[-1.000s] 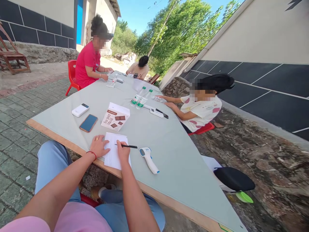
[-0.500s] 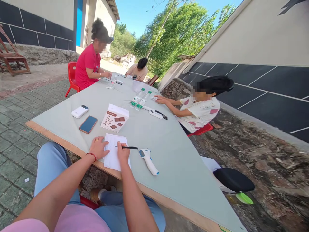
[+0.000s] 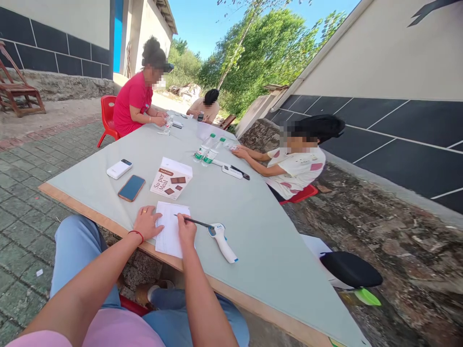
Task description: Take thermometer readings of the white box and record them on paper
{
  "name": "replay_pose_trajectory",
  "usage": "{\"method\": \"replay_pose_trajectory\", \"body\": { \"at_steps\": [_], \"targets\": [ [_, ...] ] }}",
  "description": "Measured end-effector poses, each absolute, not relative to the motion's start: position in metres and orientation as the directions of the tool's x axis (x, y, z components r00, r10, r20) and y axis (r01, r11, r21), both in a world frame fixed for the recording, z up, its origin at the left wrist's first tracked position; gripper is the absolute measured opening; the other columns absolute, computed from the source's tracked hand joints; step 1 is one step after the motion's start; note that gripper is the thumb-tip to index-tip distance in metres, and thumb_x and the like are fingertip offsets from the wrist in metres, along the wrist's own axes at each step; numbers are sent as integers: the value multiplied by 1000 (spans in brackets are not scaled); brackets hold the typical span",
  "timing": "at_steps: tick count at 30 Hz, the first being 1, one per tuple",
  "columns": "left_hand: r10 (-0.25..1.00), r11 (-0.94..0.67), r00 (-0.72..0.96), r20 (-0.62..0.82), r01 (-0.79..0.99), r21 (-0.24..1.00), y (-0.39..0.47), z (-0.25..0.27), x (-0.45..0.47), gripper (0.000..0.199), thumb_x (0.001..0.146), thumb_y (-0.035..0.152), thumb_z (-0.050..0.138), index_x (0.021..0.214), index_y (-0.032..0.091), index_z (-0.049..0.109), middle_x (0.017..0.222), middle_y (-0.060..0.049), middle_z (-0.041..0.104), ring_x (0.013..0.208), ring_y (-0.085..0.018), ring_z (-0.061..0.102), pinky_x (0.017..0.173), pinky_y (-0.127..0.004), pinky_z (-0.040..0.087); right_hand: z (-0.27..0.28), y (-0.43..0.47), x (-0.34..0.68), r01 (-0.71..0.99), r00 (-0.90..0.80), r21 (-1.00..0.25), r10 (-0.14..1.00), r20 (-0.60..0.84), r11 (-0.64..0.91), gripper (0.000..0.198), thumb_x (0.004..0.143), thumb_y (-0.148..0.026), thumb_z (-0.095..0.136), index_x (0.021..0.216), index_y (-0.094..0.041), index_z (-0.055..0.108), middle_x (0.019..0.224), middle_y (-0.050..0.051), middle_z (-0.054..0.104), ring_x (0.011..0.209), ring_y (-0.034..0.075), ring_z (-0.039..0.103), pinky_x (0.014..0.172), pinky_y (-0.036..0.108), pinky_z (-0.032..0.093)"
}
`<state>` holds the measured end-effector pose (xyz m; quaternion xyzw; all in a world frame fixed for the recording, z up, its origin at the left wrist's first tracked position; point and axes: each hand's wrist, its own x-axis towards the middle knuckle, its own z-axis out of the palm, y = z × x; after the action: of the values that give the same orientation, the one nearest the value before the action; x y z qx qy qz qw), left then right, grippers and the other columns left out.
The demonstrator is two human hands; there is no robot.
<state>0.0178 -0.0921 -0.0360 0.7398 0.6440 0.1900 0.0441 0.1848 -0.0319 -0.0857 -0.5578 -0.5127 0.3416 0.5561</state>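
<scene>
A black pen (image 3: 198, 222) is pinched in my right hand (image 3: 186, 230), its tip over the upper part of a white sheet of paper (image 3: 169, 240). My left hand (image 3: 146, 222) lies with fingers spread along the paper's left edge, touching it. The pen's rear end overlaps the head of a white infrared thermometer (image 3: 223, 243) to the right in view. Just beyond the paper stands a white and brown "Super Meal" box (image 3: 171, 179). Left of the box lie a phone (image 3: 131, 188) and a white power bank (image 3: 119, 168).
Two green-capped water bottles (image 3: 210, 152) and a white device (image 3: 232, 171) stand farther along the table (image 3: 267, 241). Three people sit around it: one in red (image 3: 132, 103), one at the far end (image 3: 208, 107), one in white (image 3: 296, 164). A black object (image 3: 350, 269) lies beyond the right edge.
My right hand has shifted slightly, and the pen now slants down toward the thermometer. The person in red has brought both hands to the clear bottle. My left hand stays put.
</scene>
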Motion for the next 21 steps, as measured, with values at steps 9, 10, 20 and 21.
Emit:
{"method": "replay_pose_trajectory", "body": {
  "at_steps": [9, 10, 20, 21],
  "targets": [
    [968, -168, 95, 231, 931, 323, -92, -38, 17, 40, 80, 43, 66, 115, 24, 67, 133, -11, 52, 125, -30, 44, 110, -47, 30, -83, -33, 184, 190, 235, -974, 958, 166, 122, 37, 74, -55, 53, 79, -18, 58, 52, -3, 53, 49, 14, 46, 49, 27, 38],
    [968, -169, 94, 231, 929, 330, -92, -38, 17, 39, 80, 43, 66, 115, 24, 67, 133, -11, 52, 125, -31, 44, 110, -47, 29, -83, -33, 184, 199, 231, -972, 958, 169, 124, 36, 71, -52, 54, 80, -18, 59, 55, -2, 55, 50, 14, 47, 50, 27, 38],
    [972, -161, 100, 211, 942, 294, -91, -36, 18, 40, 81, 45, 65, 116, 24, 67, 134, -11, 51, 126, -31, 44, 109, -46, 30, -84, -34, 181, 344, 181, -925, 956, 232, 160, 28, 66, -44, 51, 68, -18, 62, 56, 1, 62, 57, 18, 55, 58, 29, 43],
    [972, -160, 100, 211, 943, 291, -91, -36, 18, 41, 81, 45, 65, 116, 24, 67, 134, -12, 51, 126, -30, 44, 109, -46, 30, -84, -35, 180, 360, 179, -918, 954, 241, 164, 28, 67, -43, 50, 67, -18, 62, 55, 1, 62, 57, 18, 55, 59, 29, 43]
  ]
}}
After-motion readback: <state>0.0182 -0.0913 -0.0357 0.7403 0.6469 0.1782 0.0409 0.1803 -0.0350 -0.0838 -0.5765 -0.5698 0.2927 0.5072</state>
